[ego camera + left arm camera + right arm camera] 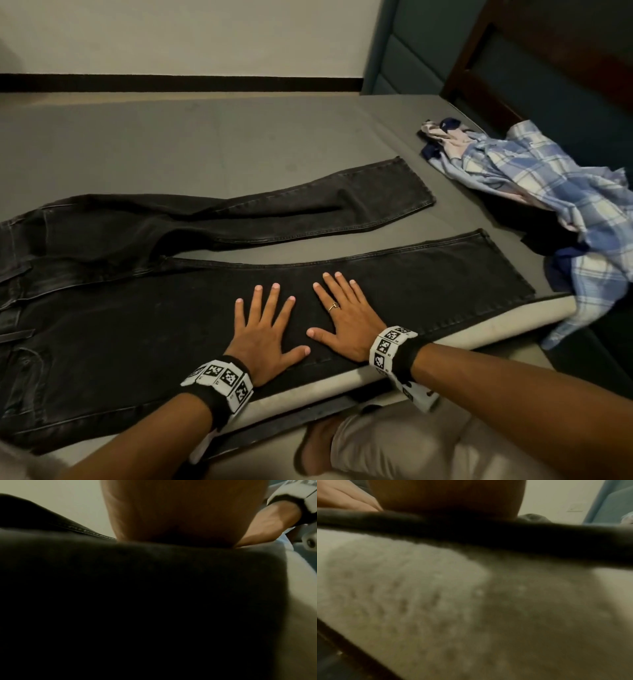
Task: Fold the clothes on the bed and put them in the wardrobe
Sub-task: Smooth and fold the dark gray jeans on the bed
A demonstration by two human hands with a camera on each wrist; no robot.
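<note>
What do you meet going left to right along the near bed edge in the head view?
Black jeans waist end → left hand flat on the near leg → right hand flat on the same leg → that leg's hem → pile of plaid shirts at the bed's right corner.

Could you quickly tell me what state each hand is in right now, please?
Left hand: open, fingers spread, flat on the black jeans.
Right hand: open, fingers spread, flat on the same near leg, holding nothing.
</note>
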